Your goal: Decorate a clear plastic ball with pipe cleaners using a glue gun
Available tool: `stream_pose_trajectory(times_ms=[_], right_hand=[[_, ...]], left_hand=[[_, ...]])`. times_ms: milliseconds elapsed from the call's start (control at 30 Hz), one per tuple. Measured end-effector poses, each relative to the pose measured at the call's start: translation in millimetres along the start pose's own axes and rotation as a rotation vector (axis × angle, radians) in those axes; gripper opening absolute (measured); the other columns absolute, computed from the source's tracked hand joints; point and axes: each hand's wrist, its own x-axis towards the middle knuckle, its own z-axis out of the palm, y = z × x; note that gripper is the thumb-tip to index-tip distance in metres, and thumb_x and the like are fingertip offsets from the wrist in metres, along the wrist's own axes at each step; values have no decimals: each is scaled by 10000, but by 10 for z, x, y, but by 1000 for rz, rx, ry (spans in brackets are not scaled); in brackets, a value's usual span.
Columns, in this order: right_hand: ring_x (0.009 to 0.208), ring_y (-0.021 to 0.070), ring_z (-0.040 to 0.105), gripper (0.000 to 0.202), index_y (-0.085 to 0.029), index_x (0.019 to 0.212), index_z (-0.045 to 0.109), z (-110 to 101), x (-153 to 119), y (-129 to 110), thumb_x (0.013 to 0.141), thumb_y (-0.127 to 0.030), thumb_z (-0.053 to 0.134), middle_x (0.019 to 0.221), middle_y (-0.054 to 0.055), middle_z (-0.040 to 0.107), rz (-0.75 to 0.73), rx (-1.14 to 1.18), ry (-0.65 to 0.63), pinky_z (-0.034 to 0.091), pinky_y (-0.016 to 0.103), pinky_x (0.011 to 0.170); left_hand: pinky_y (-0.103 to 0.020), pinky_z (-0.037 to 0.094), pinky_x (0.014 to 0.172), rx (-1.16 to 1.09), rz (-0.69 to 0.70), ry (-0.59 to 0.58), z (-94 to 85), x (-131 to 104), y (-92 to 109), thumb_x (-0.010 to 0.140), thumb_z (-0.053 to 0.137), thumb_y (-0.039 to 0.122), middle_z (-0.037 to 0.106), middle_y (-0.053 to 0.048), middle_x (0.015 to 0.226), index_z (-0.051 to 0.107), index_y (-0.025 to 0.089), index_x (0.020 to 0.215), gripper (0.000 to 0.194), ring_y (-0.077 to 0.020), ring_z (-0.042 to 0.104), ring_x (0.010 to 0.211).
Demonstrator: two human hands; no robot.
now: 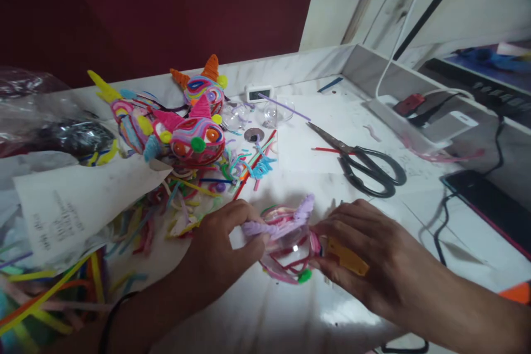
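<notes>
A clear plastic ball point(290, 257), partly covered in pink, red and white pipe cleaners, is held just above the white table. Across its top lies a lilac pipe-cleaner piece point(286, 227) with one pointed end sticking up. My left hand point(226, 246) pinches the left end of this lilac piece between thumb and fingers, against the ball. On the other side, my right hand point(369, 254) grips the ball's edge with thumb and fingertips. A green pompom point(304, 276) sits low on the ball. Behind my right fingers a yellow-orange object point(346, 257) is partly hidden.
Black-handled scissors point(365, 168) lie beyond my right hand. Finished pipe-cleaner animal heads point(198, 141) stand at the back left above loose pipe-cleaner scraps point(244, 168). A handwritten paper point(83, 204) and plastic bags are at left. A small digital display point(259, 94) stands behind; cables run at right.
</notes>
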Motion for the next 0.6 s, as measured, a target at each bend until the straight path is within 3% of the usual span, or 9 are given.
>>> stream_pose_trajectory(times_ms=[200, 467, 600], right_hand=[[695, 217, 585, 200, -126, 961, 673, 26, -36, 92, 923, -296, 576, 751, 82, 652, 7, -40, 7, 456, 343, 664], [814, 233, 637, 225, -174, 1021, 707, -5, -15, 59, 874, -323, 623, 890, 88, 689, 150, 51, -88, 488, 347, 723], [800, 210, 652, 200, -191, 992, 721, -27, -18, 78, 870, -309, 616, 900, 64, 711, 152, 84, -60, 486, 321, 710]], left_hand=[[-241, 373, 623, -17, -9, 24, 17, 2, 36, 743, 604, 226, 545, 41, 660, 589, 179, 707, 61, -122, 501, 658], [-244, 359, 605, -7, 9, 113, 80, -54, -41, 741, 597, 271, 503, 41, 658, 579, 175, 714, 101, -128, 468, 650], [-247, 374, 614, -47, 8, 160, 124, -86, -69, 728, 605, 281, 499, 41, 657, 560, 178, 704, 115, -131, 480, 653]])
